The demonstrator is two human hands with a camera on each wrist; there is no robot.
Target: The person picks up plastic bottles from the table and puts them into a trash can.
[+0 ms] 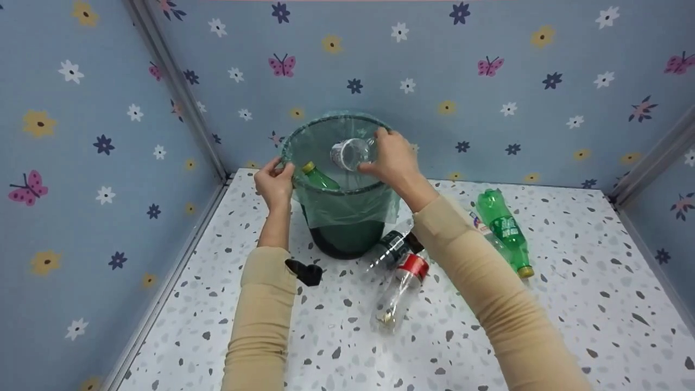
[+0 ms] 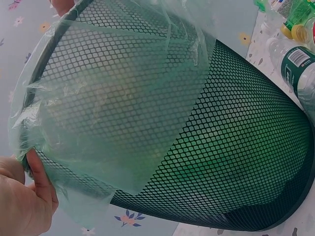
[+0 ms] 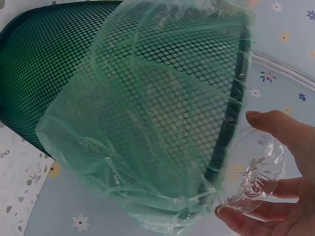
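Right hand [image 1: 396, 156] clamped on a clear bottle [image 1: 350, 155], I'm at three o'clock on the bin [image 1: 347, 241]; near nine, my left hand [image 1: 275, 184] pinches the liner [image 1: 350, 207], probably steadying it.

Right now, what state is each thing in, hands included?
Bin: upright, lined
Green bag: open, folded over the bin's edge
Clear bottle: held at the bin's opening
Right hand: gripping the clear bottle
Left hand: pinching the bin's edge
Inner green bottle: capped, tilted
Outer green bottle: capped, lying
Red-label bottle: lying
Dark-label bottle: lying
Colourful-label bottle: lying, partly hidden
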